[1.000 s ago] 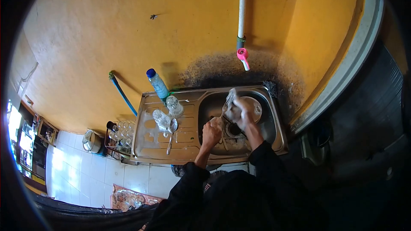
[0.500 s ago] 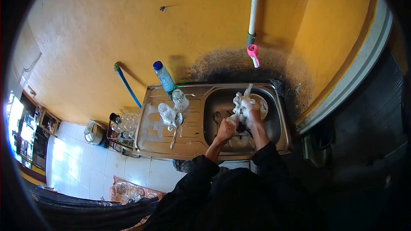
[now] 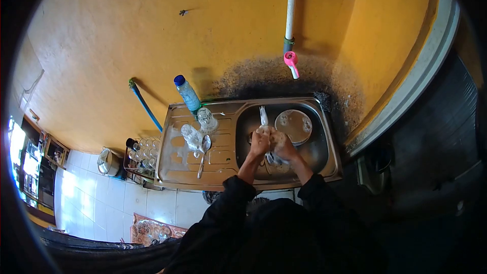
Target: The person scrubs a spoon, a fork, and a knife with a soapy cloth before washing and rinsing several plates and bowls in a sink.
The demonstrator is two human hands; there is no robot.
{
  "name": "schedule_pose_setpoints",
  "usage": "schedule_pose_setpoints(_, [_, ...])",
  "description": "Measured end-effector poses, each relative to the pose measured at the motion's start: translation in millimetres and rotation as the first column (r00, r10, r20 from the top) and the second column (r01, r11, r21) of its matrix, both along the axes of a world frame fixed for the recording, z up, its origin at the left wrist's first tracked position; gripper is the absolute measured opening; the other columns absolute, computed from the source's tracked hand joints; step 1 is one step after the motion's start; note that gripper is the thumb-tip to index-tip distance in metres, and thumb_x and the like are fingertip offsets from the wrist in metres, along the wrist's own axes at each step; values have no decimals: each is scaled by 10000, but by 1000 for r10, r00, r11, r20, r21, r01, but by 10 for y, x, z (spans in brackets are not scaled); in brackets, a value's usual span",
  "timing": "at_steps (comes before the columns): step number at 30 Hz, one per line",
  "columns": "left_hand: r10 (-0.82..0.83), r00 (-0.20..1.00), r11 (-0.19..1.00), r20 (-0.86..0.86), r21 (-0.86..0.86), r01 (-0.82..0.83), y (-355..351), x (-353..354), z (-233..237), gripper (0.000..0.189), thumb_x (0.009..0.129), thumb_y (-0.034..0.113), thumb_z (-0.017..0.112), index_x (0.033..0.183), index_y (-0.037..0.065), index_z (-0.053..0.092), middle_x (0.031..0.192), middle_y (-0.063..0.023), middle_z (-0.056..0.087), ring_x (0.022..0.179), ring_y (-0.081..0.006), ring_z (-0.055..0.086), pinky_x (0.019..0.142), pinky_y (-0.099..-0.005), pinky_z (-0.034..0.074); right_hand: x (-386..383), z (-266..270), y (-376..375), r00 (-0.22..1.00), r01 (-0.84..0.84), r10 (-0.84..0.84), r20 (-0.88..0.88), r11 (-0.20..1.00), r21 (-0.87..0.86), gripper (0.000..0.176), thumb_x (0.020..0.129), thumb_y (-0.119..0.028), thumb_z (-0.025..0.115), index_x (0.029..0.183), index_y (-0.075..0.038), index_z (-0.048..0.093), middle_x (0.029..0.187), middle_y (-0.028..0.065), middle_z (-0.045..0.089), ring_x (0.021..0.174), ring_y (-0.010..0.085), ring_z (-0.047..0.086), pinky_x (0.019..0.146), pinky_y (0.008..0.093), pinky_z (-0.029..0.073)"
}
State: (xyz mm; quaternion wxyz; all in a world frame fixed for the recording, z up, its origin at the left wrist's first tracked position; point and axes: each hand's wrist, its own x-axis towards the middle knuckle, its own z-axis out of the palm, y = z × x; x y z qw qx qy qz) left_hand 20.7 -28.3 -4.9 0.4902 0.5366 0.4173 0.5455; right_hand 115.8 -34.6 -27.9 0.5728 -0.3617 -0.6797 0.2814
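Above the steel sink basin, my left hand is closed around a soapy fork, whose tines point up toward the wall. Pressed against it, my right hand is curled shut, and a white sudsy scrubber shows below its fingers; its exact form is hidden. A round bowl holding cloudy, sudsy water sits in the basin, just behind my right hand. Other items under my hands are mostly covered.
On the ribbed drainboard left of the basin are two foamy glasses, a soapy spoon and a blue-capped bottle. A pink-handled tap hangs over the sink. A rack of glasses stands farther left.
My hands have come together and shifted left, away from the bowl, which is now more exposed. Less foam covers my right hand, and the fork's tines show more plainly. The view has shifted slightly.
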Motion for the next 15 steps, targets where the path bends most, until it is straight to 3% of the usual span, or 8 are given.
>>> schedule_pose_setpoints(1, [43, 957, 998, 288, -57, -28, 0, 60, -35, 278, 809, 215, 384, 671, 11, 511, 555, -44, 470, 528, -107, 439, 455, -264, 360, 1, 15, -70, 1000, -1, 1, -1, 1000, 2, 114, 642, -11, 527, 755, -20, 533, 633, 22, 519, 556, 114, 459, 528, 252, 382])
schedule_pose_setpoints(4, [62, 895, 994, 442, -108, -15, 133, -151, 69, 247, 806, 198, 376, 618, 66, 467, 547, -13, 452, 515, -104, 418, 431, -241, 326, 110, 119, -303, 987, -35, 82, 136, 947, -320, 96, 628, -25, 551, 722, -19, 528, 609, 21, 521, 547, 108, 483, 521, 250, 392])
schedule_pose_setpoints(6, [108, 727, 964, 678, -249, 89, 192, -328, 258, 304, 818, 224, 358, 530, 127, 363, 498, 27, 348, 439, -87, 366, 376, -244, 298, 282, 128, -371, 736, -32, 158, 659, 980, -199, 87, 651, -67, 567, 705, -18, 519, 613, 18, 525, 558, 95, 499, 520, 240, 398])
schedule_pose_setpoints(8, [0, 926, 945, 379, -301, 123, 271, -462, 109, 302, 823, 222, 342, 558, 105, 426, 487, 30, 360, 416, -70, 348, 357, -244, 276, 313, 206, -373, 900, -102, 249, 358, 918, -383, 75, 685, -81, 550, 712, -20, 516, 621, 16, 538, 547, 100, 502, 521, 251, 407])
schedule_pose_setpoints(10, [-39, 997, 988, -61, -154, 30, 173, -258, 8, 304, 821, 231, 334, 624, 65, 495, 465, 26, 375, 414, -65, 370, 358, -227, 262, 244, 413, -307, 997, 82, -78, 26, 960, -266, 78, 708, -73, 522, 752, -8, 521, 682, 35, 559, 619, 127, 525, 573, 265, 413])
schedule_pose_setpoints(11, [-82, 996, 985, 18, 152, 79, 146, -125, -167, 242, 777, 154, 382, 679, -12, 528, 453, -39, 439, 437, -98, 424, 373, -250, 299, 185, 570, -291, 996, 90, -92, -4, 985, -148, 136, 727, -67, 494, 844, -4, 522, 804, 67, 563, 743, 144, 527, 658, 270, 404])
schedule_pose_setpoints(12, [89, 847, 884, -525, 433, 176, 215, -136, -485, 192, 698, 90, 413, 660, -73, 506, 504, -156, 497, 500, -236, 515, 452, -342, 385, 167, 656, -256, 999, 27, -31, -25, 989, -148, 220, 723, -76, 498, 928, 1, 505, 899, 84, 541, 836, 152, 504, 722, 260, 383])
schedule_pose_setpoints(15, [-1, 887, 1000, -462, 12, 7, 9, -36, -341, 161, 615, 43, 413, 656, -86, 500, 592, -248, 506, 613, -374, 528, 576, -415, 405, 139, 641, -169, 899, 130, -208, 386, 967, 219, 251, 706, -21, 456, 953, -2, 499, 937, 106, 528, 867, 211, 494, 760, 298, 374])
